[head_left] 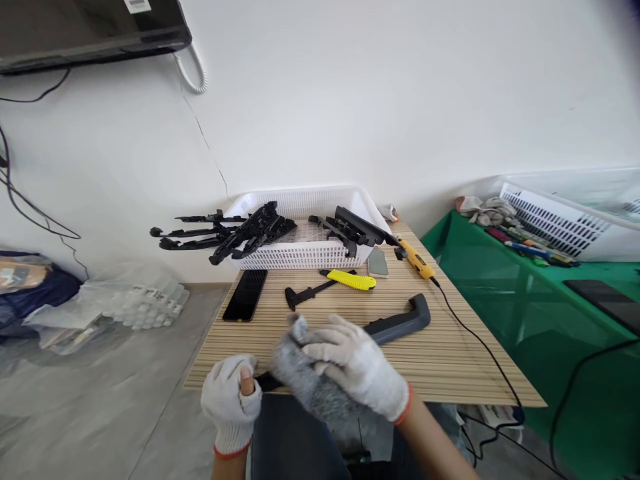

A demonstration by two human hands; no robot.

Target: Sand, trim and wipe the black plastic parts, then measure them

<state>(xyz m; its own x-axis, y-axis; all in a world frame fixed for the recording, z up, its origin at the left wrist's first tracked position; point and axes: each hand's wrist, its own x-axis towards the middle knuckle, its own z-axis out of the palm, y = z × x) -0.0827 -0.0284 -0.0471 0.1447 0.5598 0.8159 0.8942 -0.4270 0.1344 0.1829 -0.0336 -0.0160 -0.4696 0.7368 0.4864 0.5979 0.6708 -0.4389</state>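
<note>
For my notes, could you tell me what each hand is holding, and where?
Right hand presses a grey cloth onto the long dark plastic part; left hand grips its near end.

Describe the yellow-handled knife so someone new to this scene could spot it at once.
Start at the white basket at the far edge of the slatted wooden table. Just in front of it lies the knife, between a black phone and a small grey phone. It alone has a flat, bright yellow handle.

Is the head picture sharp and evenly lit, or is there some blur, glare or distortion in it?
Head view: lighting is soft and even, with only faint shadows under the white basket; the grey cloth and right hand look slightly blurred; the table edges splay outward from wide-angle distortion; the phone shows no glare.
</note>
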